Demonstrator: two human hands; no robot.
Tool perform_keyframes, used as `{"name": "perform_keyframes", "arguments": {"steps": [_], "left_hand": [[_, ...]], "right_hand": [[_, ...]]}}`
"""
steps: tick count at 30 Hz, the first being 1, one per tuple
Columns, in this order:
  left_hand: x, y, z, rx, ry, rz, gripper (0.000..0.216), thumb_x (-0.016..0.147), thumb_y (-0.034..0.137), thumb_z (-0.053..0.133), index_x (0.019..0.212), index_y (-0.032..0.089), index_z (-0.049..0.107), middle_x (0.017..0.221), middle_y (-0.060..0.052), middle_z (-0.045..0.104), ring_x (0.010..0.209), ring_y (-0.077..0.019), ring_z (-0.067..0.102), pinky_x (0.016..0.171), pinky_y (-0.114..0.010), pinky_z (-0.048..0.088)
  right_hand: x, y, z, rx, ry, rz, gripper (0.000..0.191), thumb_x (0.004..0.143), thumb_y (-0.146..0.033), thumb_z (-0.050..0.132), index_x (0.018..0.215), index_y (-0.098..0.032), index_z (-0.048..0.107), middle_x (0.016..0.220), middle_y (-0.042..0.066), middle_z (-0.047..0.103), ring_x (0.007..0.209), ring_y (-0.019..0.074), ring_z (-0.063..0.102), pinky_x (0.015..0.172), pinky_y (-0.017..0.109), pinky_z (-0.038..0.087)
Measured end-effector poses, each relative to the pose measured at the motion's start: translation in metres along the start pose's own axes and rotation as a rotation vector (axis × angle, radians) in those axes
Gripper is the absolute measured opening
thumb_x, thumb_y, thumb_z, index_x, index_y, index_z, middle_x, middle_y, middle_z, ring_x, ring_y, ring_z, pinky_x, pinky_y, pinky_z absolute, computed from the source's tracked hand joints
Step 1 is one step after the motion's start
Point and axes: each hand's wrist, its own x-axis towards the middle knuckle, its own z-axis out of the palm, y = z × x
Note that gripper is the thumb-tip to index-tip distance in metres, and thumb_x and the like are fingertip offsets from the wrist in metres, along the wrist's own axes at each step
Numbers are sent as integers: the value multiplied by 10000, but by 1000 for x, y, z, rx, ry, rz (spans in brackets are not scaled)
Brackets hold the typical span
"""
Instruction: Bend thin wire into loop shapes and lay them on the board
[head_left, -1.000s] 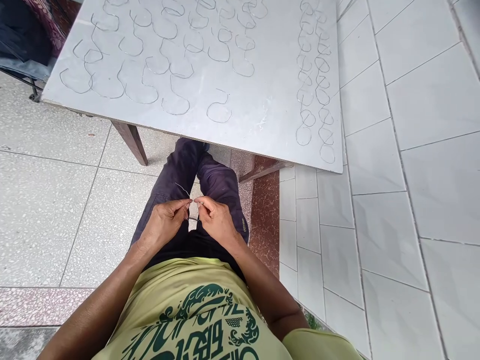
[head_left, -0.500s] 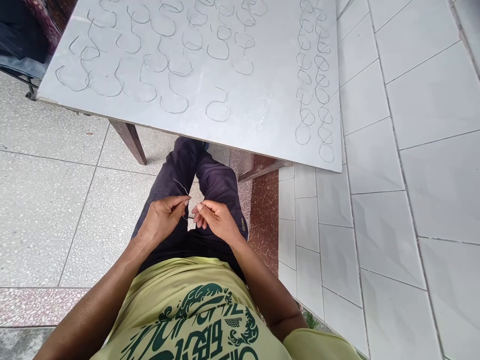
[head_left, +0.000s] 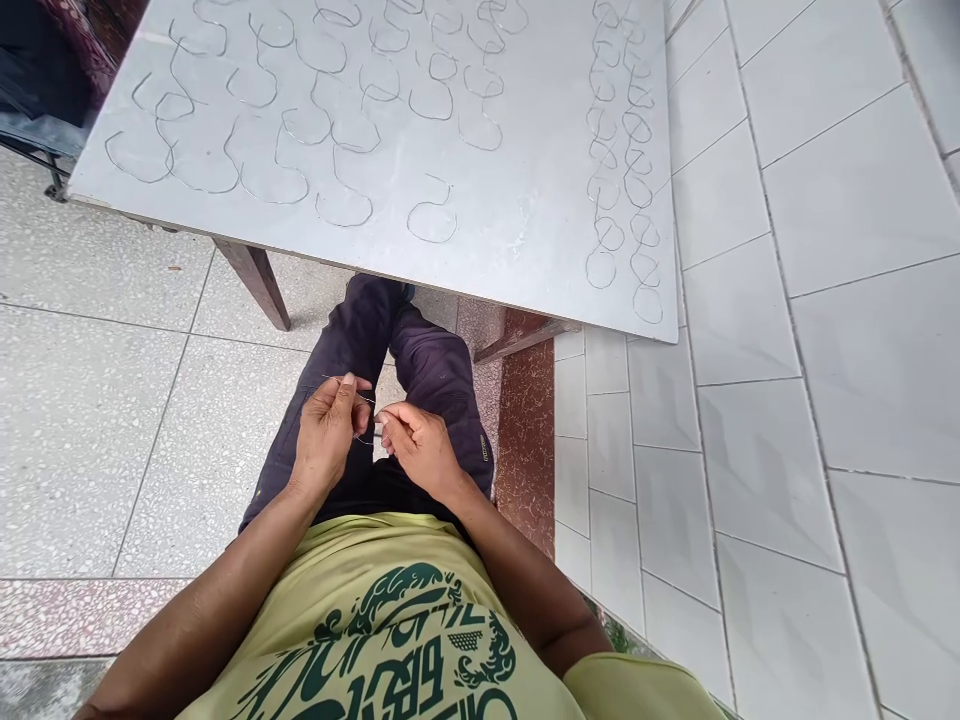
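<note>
A thin silver wire [head_left: 352, 390] runs through my hands above my lap. My left hand [head_left: 326, 435] is turned with its fingertips up and pinches the wire between its thumb and fingers. Close beside it, my right hand [head_left: 420, 450] has its fingers curled in, and a short length of the wire [head_left: 366, 440] reaches their tips. Part of the wire is hidden by my fingers. Ahead, many bent wire loops and hooks [head_left: 345, 190] lie in rows on a white board [head_left: 525, 230], well out of reach of both hands.
The board stands on dark wooden legs [head_left: 251, 285] beyond my knees, and my dark trousers [head_left: 431, 370] lie under my hands. Speckled terrazzo floor [head_left: 97, 420] spreads to the left, white tiles [head_left: 810, 420] to the right, and dark fabric [head_left: 45, 80] sits at the top left.
My left hand has turned upward, lifting the wire across its fingertips. My right hand has moved slightly closer and curled around the wire's lower part.
</note>
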Motion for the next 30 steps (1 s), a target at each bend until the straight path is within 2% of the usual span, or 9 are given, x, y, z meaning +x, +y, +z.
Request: {"name": "perform_keyframes", "arguments": {"steps": [6,10,13,16,19,21,24,27,30], "left_hand": [[-1,0,7,-257,57,-204,157,881,329,614,935,183,627,501,103,331,409,-77,285,428,-221,254],[1,2,4,-280,-13,-310,237,881,356,650,999,151,660,512,96,358,429,-82,319,445,-227,272],[1,0,-2,-188,-85,-249,463,928,574,615,1084,143,679,616,33,528,555,-133,502,555,-268,418],[-5,-1,-10,46,6,-75,571,943,692,544,1111,171,703,861,-58,675,802,-211,636,705,-319,488],[-15,2,-16,313,104,99,487,958,654,564,1097,214,722,948,-59,696,900,-242,640,754,-328,479],[-22,7,-16,344,46,111,449,971,625,567,1082,219,720,941,-52,713,870,-235,649,745,-327,484],[-29,12,-11,246,-72,59,401,956,580,626,1066,205,719,959,-54,744,863,-217,675,745,-315,511],[-28,12,-8,179,-65,54,352,904,509,727,1060,194,731,905,-42,746,835,-201,675,741,-301,521],[-24,9,-12,186,-53,61,303,911,462,725,1036,187,755,828,-27,725,765,-180,652,687,-283,517]], "right_hand": [[-2,-5,3,-98,-5,-136,281,1061,-364,461,864,-233,612,768,22,637,727,161,622,781,298,507],[-1,-2,3,41,0,-21,261,1039,-411,507,885,-230,612,722,-3,635,624,136,608,668,269,512],[0,1,0,98,34,49,287,1035,-456,511,909,-228,631,711,-8,633,598,132,602,620,257,504],[1,0,-6,-19,118,-23,300,1056,-434,489,914,-224,650,739,12,638,644,145,596,658,274,497],[1,-6,-11,-299,217,-204,289,1074,-327,457,900,-215,660,816,52,640,759,178,587,763,320,493],[0,-9,-12,-520,234,-334,272,1066,-265,468,899,-206,675,853,78,633,845,208,574,828,355,481],[-1,-9,-10,-770,180,-491,201,1036,-211,522,943,-191,699,899,96,632,898,237,550,830,385,469],[0,-6,-7,-873,116,-561,157,1010,-169,549,1042,-179,702,965,106,634,931,248,539,832,401,470],[0,-5,-7,-874,64,-566,162,1006,-171,560,1092,-181,698,1007,113,632,970,254,545,855,412,484]]}}
